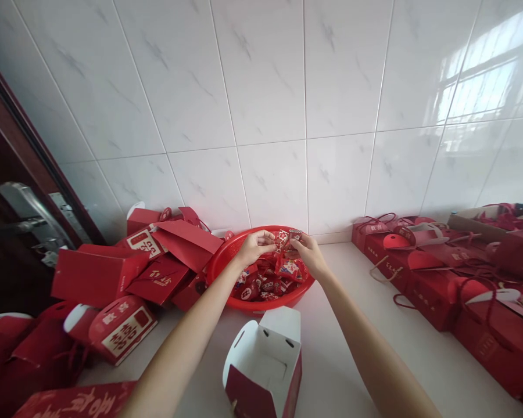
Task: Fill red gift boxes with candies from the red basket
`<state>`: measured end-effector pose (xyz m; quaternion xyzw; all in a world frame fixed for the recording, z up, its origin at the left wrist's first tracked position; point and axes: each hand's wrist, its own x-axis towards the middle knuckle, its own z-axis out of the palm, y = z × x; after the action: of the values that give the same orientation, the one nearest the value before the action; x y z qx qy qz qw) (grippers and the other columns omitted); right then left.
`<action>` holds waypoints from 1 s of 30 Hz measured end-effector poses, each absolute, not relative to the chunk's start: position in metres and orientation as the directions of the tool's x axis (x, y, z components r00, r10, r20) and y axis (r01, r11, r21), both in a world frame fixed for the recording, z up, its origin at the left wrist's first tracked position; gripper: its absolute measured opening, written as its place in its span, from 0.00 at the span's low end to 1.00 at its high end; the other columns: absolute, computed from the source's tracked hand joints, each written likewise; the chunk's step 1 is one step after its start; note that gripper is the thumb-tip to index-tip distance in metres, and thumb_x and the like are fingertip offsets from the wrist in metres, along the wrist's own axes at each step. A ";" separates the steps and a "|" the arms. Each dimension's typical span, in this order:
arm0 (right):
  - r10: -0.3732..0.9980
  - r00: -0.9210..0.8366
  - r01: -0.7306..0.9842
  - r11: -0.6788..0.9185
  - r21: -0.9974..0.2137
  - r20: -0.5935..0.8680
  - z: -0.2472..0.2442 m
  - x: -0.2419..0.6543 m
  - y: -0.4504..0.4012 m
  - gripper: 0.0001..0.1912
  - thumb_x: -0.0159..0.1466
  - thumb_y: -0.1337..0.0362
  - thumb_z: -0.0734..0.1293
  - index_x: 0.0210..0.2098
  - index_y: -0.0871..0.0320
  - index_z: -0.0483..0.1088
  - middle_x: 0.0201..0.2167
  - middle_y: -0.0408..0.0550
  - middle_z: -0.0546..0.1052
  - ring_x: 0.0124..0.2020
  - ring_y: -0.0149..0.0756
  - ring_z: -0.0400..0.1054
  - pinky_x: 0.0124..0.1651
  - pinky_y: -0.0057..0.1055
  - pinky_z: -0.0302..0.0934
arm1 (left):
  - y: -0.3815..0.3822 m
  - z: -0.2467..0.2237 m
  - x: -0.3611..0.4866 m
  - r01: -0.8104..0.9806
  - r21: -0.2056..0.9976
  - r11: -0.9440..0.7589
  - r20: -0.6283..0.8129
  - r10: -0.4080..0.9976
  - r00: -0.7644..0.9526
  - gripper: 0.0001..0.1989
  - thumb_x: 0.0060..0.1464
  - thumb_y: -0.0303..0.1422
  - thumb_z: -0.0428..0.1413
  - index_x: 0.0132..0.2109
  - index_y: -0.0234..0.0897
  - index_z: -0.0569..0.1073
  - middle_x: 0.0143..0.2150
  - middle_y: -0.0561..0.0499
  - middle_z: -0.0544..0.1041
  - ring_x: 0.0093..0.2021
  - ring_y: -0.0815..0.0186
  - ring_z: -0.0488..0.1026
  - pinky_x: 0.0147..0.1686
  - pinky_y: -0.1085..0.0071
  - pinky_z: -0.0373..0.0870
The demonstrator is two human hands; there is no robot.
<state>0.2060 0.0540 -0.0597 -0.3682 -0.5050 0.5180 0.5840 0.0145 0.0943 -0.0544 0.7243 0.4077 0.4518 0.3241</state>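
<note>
Over a red plastic basket (261, 306) of wrapped red candies (268, 284), both hands hold small patterned packets. My left hand (257, 247) pinches the edge of a red and white packet (282, 239), its fingers closed. Close beside it, my right hand (307, 249) has its fingers closed on a small packet with a dark and silver pattern (295, 234). In front of the basket stands an open red box (261, 371) with a white inside; nothing shows in it.
Several red gift boxes (100, 276) lie piled at the left, near a dark door with a metal handle (30, 203). Rows of red boxes with cord handles (418, 284) stand at the right. A tiled wall (270, 116) rises behind the basket.
</note>
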 end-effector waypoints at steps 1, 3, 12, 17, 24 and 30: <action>0.976 -0.049 -0.233 0.193 -0.953 0.210 -0.060 0.206 0.054 0.05 0.58 0.63 0.66 0.33 0.57 0.70 0.27 0.42 0.77 0.24 0.33 0.73 0.33 0.32 0.70 | 0.093 -0.054 0.017 0.271 0.842 -0.467 0.406 0.878 0.252 0.17 0.40 0.38 0.68 0.37 0.36 0.75 0.35 0.50 0.80 0.37 0.62 0.78 0.42 0.66 0.75; 0.976 -0.059 -0.224 0.191 -0.956 0.209 -0.060 0.206 0.054 0.04 0.58 0.63 0.66 0.33 0.57 0.69 0.27 0.42 0.77 0.24 0.34 0.74 0.32 0.32 0.71 | 0.092 -0.054 0.020 0.252 0.830 -0.498 0.455 0.865 0.211 0.17 0.40 0.35 0.67 0.39 0.35 0.75 0.34 0.49 0.80 0.37 0.62 0.78 0.41 0.66 0.75; 0.967 -0.160 -0.152 0.174 -0.973 0.198 -0.065 0.209 0.056 0.05 0.58 0.64 0.68 0.30 0.57 0.68 0.25 0.42 0.76 0.24 0.35 0.74 0.34 0.35 0.74 | 0.076 -0.048 0.040 0.337 0.667 -0.664 0.539 0.743 0.398 0.12 0.45 0.35 0.65 0.38 0.34 0.79 0.37 0.47 0.82 0.38 0.61 0.78 0.43 0.66 0.76; 0.957 -0.154 -0.151 0.223 -0.963 0.245 -0.065 0.211 0.056 0.13 0.56 0.55 0.71 0.31 0.57 0.68 0.25 0.43 0.76 0.25 0.35 0.73 0.29 0.32 0.71 | 0.069 -0.041 0.044 0.297 0.736 -0.609 0.429 0.759 0.490 0.12 0.50 0.34 0.61 0.42 0.36 0.81 0.42 0.47 0.83 0.45 0.58 0.78 0.50 0.64 0.73; 0.955 -0.102 -0.134 0.265 -0.955 0.279 -0.067 0.209 0.058 0.13 0.52 0.56 0.71 0.27 0.57 0.66 0.20 0.39 0.72 0.17 0.31 0.66 0.22 0.28 0.62 | 0.100 -0.052 0.019 0.491 0.796 -0.355 0.294 0.935 0.199 0.14 0.51 0.32 0.52 0.37 0.36 0.82 0.40 0.46 0.83 0.46 0.58 0.77 0.52 0.63 0.71; 0.952 -0.109 -0.092 0.277 -0.956 0.286 -0.066 0.208 0.054 0.08 0.53 0.61 0.68 0.25 0.57 0.65 0.19 0.39 0.71 0.18 0.30 0.66 0.22 0.27 0.61 | 0.114 -0.082 -0.008 0.727 0.653 -0.211 0.141 0.977 0.157 0.08 0.30 0.22 0.59 0.18 0.41 0.76 0.29 0.48 0.80 0.35 0.58 0.76 0.40 0.68 0.71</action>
<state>0.2084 0.0542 -0.0662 -0.3729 -0.5764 0.4716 0.5535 -0.0076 0.1142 -0.0816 0.7267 0.5864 0.2785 0.2247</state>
